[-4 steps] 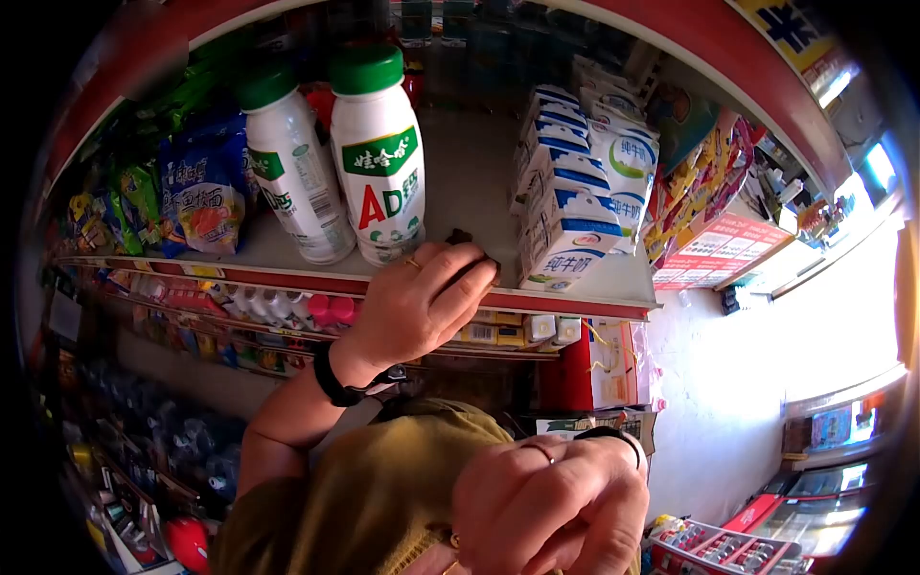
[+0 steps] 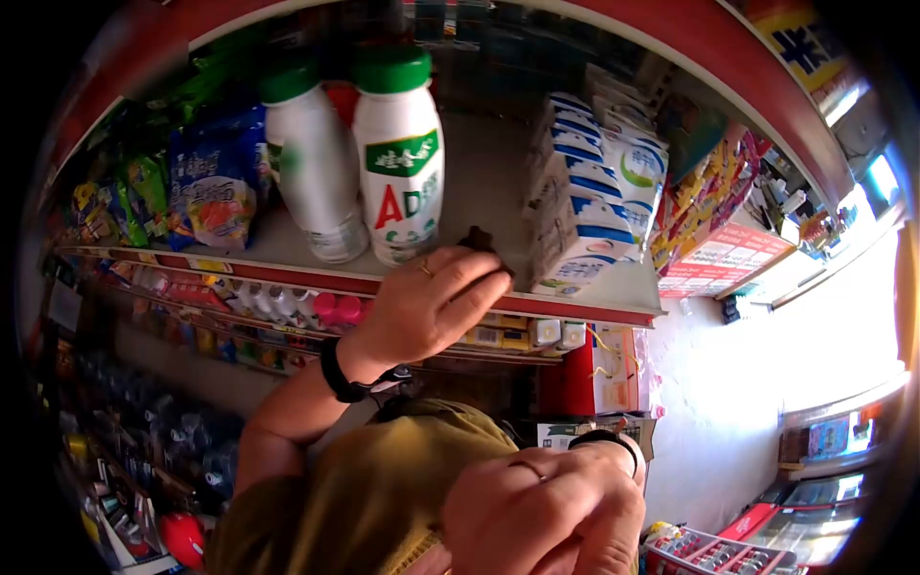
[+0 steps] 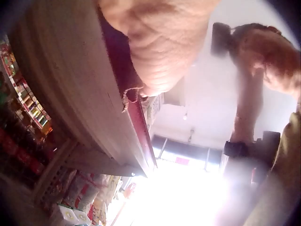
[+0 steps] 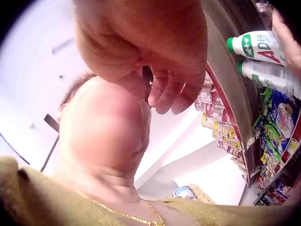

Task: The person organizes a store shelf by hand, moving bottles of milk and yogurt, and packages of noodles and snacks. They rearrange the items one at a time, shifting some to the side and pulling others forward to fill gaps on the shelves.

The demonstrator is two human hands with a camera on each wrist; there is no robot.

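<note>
My left hand (image 2: 426, 302) grips a dark brown rag (image 2: 476, 238) on the front edge of a shelf (image 2: 335, 283). The rag pokes out past the fingertips, and its ragged edge shows under the palm in the left wrist view. Just behind that hand stand two white bottles with green caps, the nearer one (image 2: 401, 153) and another (image 2: 321, 172) to its left. My right hand (image 2: 546, 513) is raised close to the face with bent fingers. In the right wrist view a dark sliver shows between thumb and fingers; I cannot tell whether they hold it.
White and blue milk packs (image 2: 585, 220) sit right of the left hand, near the shelf's end. Blue snack bags (image 2: 213, 182) lie left of the bottles. Below is a lower shelf with pink-capped bottles (image 2: 337, 309). A red box (image 2: 565, 374) stands under the shelf end.
The head view has swung slightly, so the shelf goods appear a little farther right. My left hand stays at the shelf edge with the rag, and the right hand has hardly moved.
</note>
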